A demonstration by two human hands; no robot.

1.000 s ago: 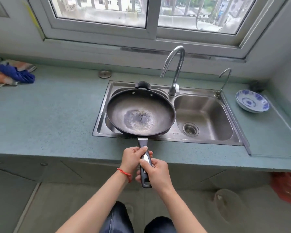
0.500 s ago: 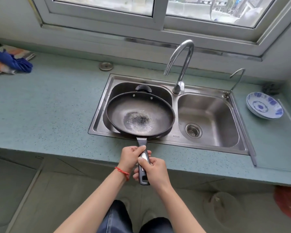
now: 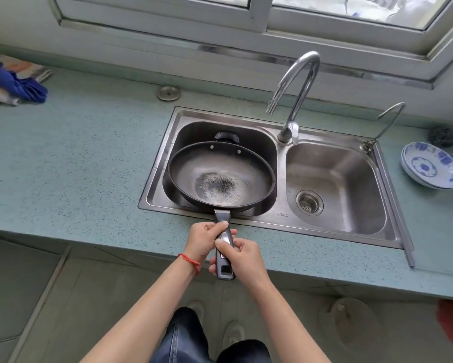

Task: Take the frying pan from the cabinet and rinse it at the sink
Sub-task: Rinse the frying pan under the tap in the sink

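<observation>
Blue-green speckled countertop (image 3: 84, 158) spans frame left to right, front edge crossing lower middle. Double-bowl steel sink (image 3: 333, 226) set into it, centre right. Upper left of frame: blue cloth (image 3: 18, 85) bunched on top of an orange-and-white striped towel (image 3: 0, 93), both on the counter by the wall. Round metal disc (image 3: 168, 93) flat on counter just behind sink's left bowl. Far right: stacked blue-and-white dishes (image 3: 432, 169) on counter beside sink rim; dark scouring pad (image 3: 444, 136) just behind them near the wall. Grey tiled floor (image 3: 23, 297) below
</observation>
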